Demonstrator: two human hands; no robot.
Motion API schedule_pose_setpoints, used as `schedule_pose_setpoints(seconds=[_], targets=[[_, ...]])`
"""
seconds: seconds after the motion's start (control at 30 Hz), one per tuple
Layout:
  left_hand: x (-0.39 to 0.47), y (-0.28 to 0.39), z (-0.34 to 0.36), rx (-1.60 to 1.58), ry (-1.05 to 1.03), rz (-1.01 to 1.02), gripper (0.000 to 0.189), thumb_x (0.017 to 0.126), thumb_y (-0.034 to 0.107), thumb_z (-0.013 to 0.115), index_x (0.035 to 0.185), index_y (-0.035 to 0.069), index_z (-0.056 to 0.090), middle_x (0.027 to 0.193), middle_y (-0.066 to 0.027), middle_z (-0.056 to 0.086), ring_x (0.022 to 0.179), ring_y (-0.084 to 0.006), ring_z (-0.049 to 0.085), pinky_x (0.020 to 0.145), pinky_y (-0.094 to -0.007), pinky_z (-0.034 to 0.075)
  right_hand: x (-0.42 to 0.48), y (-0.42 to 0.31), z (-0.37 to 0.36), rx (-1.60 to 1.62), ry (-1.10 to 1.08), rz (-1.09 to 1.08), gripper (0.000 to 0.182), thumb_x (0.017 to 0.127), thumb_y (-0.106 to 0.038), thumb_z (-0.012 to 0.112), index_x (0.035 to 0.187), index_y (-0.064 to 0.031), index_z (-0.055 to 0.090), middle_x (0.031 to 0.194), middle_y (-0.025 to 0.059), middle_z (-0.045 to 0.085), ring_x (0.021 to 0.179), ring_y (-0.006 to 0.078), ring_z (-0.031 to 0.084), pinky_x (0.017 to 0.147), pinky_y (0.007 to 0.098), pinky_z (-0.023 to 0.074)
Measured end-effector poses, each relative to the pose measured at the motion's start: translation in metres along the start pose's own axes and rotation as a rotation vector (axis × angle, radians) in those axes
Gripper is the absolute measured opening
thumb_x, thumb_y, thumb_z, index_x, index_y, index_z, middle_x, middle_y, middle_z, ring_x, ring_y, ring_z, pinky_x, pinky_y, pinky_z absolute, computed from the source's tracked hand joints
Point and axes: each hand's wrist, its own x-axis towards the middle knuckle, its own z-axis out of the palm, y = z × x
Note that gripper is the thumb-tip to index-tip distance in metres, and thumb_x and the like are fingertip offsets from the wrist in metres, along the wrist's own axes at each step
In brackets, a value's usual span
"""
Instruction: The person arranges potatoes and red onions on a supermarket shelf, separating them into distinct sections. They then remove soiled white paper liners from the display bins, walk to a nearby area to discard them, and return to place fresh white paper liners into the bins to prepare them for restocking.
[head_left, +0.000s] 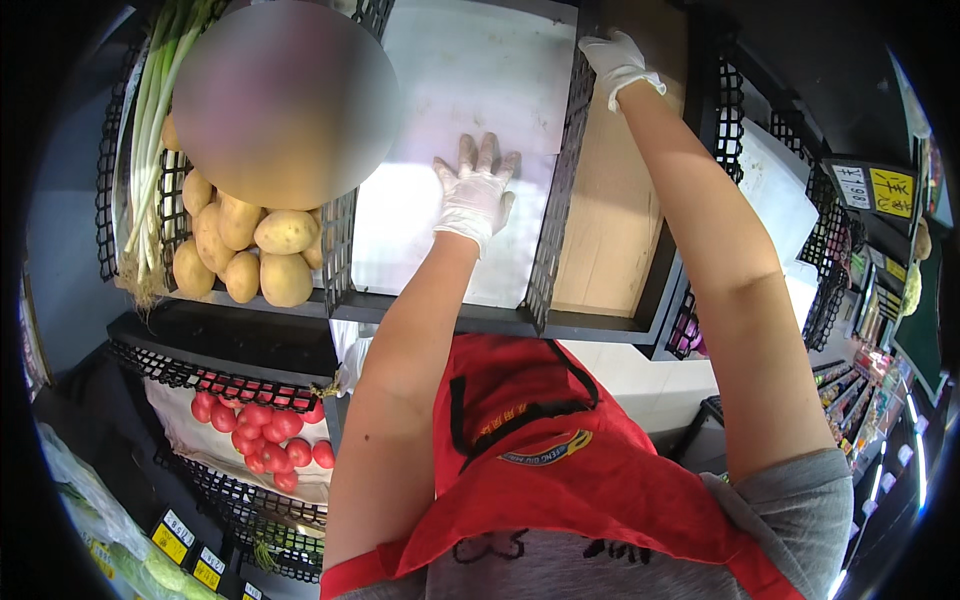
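Note:
My left hand (475, 193), in a white glove, presses flat with spread fingers on a white sheet (450, 262) lining a display compartment. To its right runs a black mesh divider (553, 217). At the divider's far end is my right hand (616, 61), also gloved; its fingertips are close to the mesh, and their grip is unclear. Below that hand lies a bare brown board (600, 247) in the neighbouring compartment. Left of the white sheet, another mesh divider (339, 247) borders a pile of potatoes (244, 251), partly covered by a blurred oval.
Long green onions (150, 157) with roots lie at the far left. Red round produce (274, 435) sits in a lower mesh-edged bin. Price signs (874, 189) stand at the right, beyond more white-lined compartments (772, 180). The black front ledge (450, 311) borders my red apron (540, 472).

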Motion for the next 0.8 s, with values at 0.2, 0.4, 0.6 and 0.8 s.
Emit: schedule_pose_setpoints(seconds=[0.2, 0.4, 0.6, 0.8], targets=[[0.001, 0.002, 0.001, -0.038, 0.034, 0.045, 0.064, 0.091, 0.030, 0.057, 0.152, 0.026, 0.037, 0.163, -0.0133, 0.016, 0.151, -0.0418, 0.007, 0.109, -0.0765, 0.010, -0.034, -0.035, -0.026, -0.303, 0.173, -0.026, 0.047, 0.091, -0.038, 0.049, 0.126, -0.0104, 0.064, 0.129, 0.0165, 0.063, 0.118, 0.0363, 0.060, 0.098, 0.0395, 0.0492], [0.001, 0.003, 0.002, 0.009, 0.020, 0.040, 0.063, 0.093, 0.035, 0.057, 0.152, 0.029, 0.035, 0.164, -0.0129, 0.014, 0.151, -0.0411, 0.006, 0.110, -0.0743, 0.011, -0.035, -0.033, -0.028, -0.341, 0.218, -0.064, 0.044, 0.092, -0.037, 0.046, 0.118, -0.0081, 0.067, 0.120, 0.0189, 0.066, 0.112, 0.0390, 0.062, 0.096, 0.0417, 0.0504], [0.003, 0.001, 0.004, -0.026, 0.018, 0.041, 0.065, 0.092, 0.034, 0.057, 0.153, 0.028, 0.034, 0.164, -0.0131, 0.014, 0.151, -0.0414, 0.005, 0.110, -0.0751, 0.010, -0.026, -0.018, -0.031, -0.413, 0.255, -0.117, 0.045, 0.092, -0.037, 0.044, 0.116, -0.0066, 0.068, 0.118, 0.0223, 0.066, 0.111, 0.0408, 0.062, 0.095, 0.0443, 0.0506], [0.002, 0.001, 0.001, -0.032, 0.018, 0.032, 0.067, 0.091, 0.034, 0.057, 0.153, 0.028, 0.033, 0.164, -0.0129, 0.014, 0.151, -0.0413, 0.005, 0.110, -0.0751, 0.009, -0.032, -0.025, -0.031, -0.411, 0.219, -0.089, 0.044, 0.091, -0.036, 0.048, 0.118, -0.0071, 0.068, 0.120, 0.0201, 0.066, 0.112, 0.0390, 0.062, 0.097, 0.0416, 0.0501]])
